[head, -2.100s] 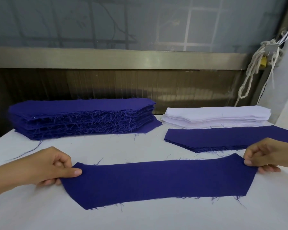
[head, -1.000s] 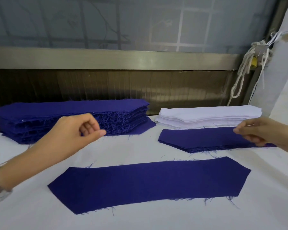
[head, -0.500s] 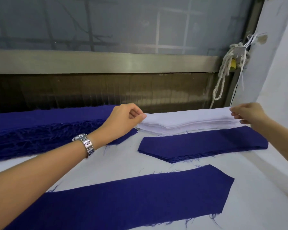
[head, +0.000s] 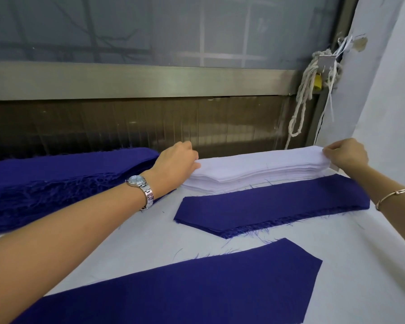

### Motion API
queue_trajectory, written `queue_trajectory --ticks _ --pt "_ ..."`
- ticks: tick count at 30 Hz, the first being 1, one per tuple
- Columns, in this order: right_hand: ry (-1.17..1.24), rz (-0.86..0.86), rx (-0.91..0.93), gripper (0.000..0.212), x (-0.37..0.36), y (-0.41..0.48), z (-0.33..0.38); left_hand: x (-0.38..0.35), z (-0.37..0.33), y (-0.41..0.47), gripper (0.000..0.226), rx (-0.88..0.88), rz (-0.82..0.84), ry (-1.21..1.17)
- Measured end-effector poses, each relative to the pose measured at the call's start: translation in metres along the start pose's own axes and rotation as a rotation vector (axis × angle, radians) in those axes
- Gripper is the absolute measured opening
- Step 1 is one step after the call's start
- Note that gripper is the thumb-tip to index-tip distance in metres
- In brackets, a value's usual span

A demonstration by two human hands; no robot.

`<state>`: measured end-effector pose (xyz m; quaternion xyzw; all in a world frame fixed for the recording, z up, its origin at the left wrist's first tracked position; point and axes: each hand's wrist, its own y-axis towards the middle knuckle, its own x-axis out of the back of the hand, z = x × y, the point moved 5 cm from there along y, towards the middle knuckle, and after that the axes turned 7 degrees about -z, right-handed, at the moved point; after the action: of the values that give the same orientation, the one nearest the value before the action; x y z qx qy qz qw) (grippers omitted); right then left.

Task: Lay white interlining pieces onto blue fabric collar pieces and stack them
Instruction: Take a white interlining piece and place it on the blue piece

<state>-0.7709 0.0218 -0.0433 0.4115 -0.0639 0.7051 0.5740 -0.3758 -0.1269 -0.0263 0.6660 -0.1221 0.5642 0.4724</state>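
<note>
Across table (head: 337, 230): left hand (head: 176, 163), right hand (head: 346, 155), pinch-grips at interlining (head: 255, 166) ends

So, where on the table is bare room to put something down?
Bare table between the single blue collar piece and the low blue stack; also right of that piece. Crowded behind: tall blue stack, interlining stack.
</note>
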Motion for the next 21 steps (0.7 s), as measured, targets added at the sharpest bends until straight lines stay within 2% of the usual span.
queue_trajectory --ticks 4,11,21 --pt "-0.062 0.024 0.032 0.025 -0.005 0.008 0.0 -0.003 0.002 0.003 0.035 0.017 0.033 0.028" --pt "-0.121 0.032 0.053 0.03 -0.008 0.013 0.0 -0.012 0.012 0.006 0.032 0.126 0.031 -0.165" --pt "0.001 0.025 0.167 0.008 -0.009 0.018 0.005 -0.017 0.016 0.01 0.02 0.198 0.019 -0.272"
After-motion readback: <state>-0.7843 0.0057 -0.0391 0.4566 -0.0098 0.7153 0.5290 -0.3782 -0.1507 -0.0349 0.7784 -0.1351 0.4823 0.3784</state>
